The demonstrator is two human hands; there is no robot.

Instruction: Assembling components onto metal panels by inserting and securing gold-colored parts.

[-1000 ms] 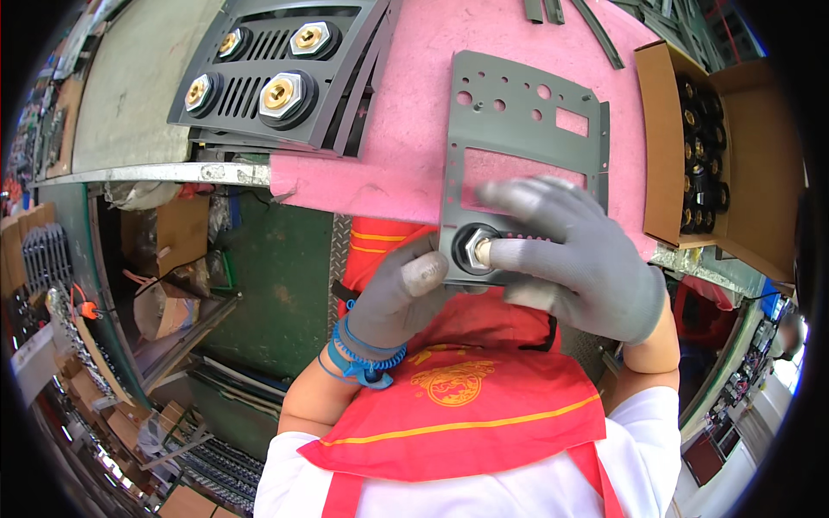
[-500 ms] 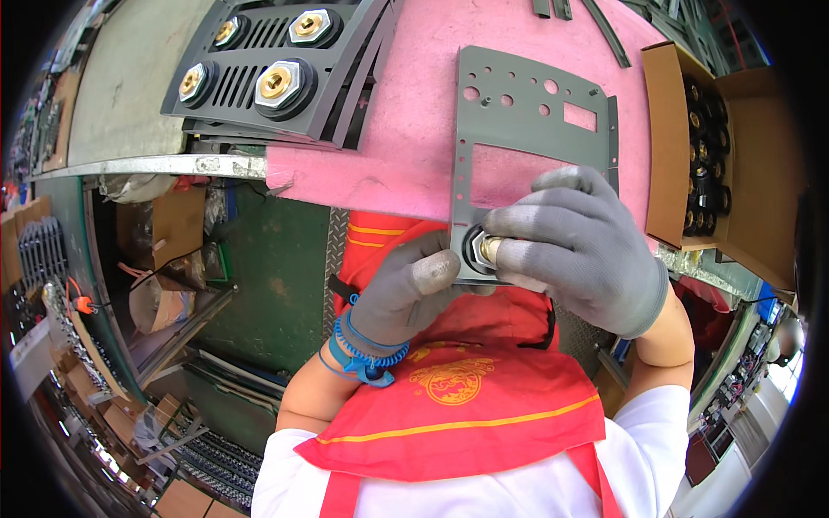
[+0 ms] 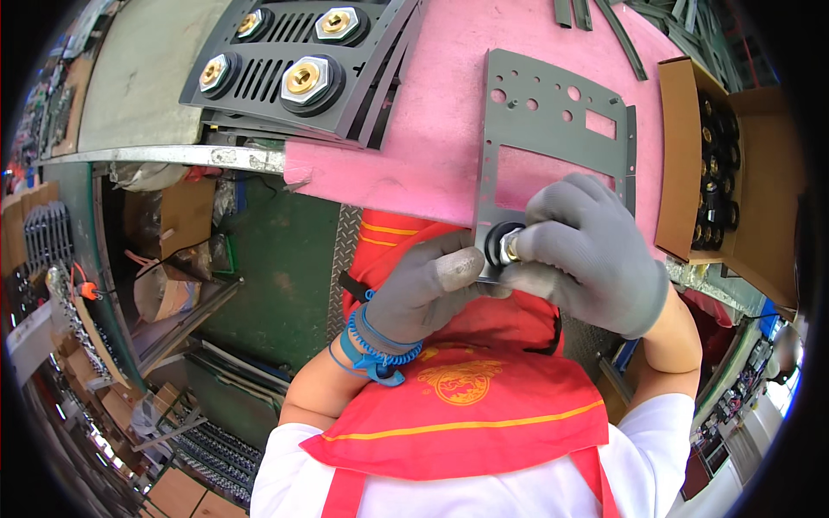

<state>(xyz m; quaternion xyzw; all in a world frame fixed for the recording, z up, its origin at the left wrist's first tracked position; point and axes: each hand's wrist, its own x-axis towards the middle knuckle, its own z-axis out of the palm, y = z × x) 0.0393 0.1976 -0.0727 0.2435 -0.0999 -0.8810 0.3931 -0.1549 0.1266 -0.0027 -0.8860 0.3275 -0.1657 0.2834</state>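
Observation:
A flat grey metal panel (image 3: 553, 129) with round and rectangular cutouts lies with its far part on the pink surface. Its near end reaches over the table edge, where my gloved left hand (image 3: 425, 285) is closed on the corner, thumb on top and fingers partly hidden below. At that near end sits a round fitting (image 3: 503, 245) with a black ring, a silver hex nut and a metal centre. My gloved right hand (image 3: 596, 259) pinches the fitting's nut with thumb and fingers, which cover part of it.
Stacked grey panels (image 3: 268, 82) with brass-centred fittings stand at the far left. An open cardboard box (image 3: 676, 164) of black-and-brass fittings (image 3: 713, 173) is at the right. Grey metal strips (image 3: 622, 39) lie at the back; the pink table covering (image 3: 389, 177) ends near my apron.
My right fingers have curled in and shifted around the fitting, so its nut shows from a different side. My left hand keeps its hold. The whole view has shifted slightly.

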